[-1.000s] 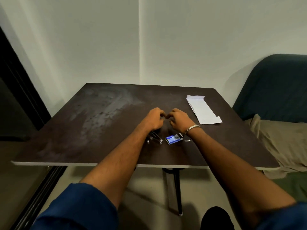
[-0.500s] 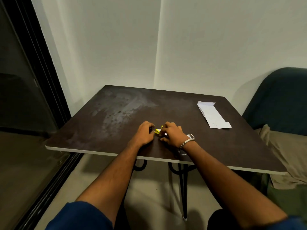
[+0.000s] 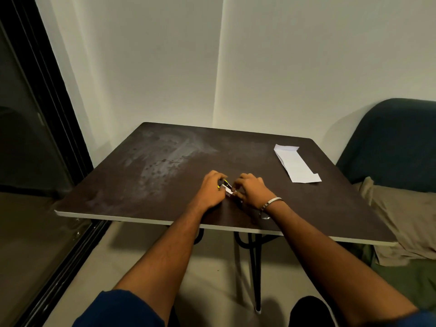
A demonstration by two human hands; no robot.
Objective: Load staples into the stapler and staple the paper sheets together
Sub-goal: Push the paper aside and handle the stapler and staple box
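On the dark brown table (image 3: 165, 175), near its front edge, my left hand (image 3: 212, 191) and my right hand (image 3: 251, 191) meet. Between them they hold a small yellow, black and white staple box (image 3: 225, 187). My left hand's fingers wrap its left end, and my right hand's fingertips pinch its white right end. My hands hide most of the box. The stapler does not show in this view. The white folded paper sheets (image 3: 296, 165) lie flat at the table's far right, well apart from both hands.
A dark blue sofa (image 3: 396, 142) with a beige cloth (image 3: 405, 215) stands against the table's right side. A dark glass door with a black frame (image 3: 47, 95) runs along the left. White walls close the back. Black table legs (image 3: 256, 267) stand below the front edge.
My view has pulled back and turned left. Both hands came closer to the front edge and took up the small yellow box; the stapler and blue packet seen earlier are out of sight.
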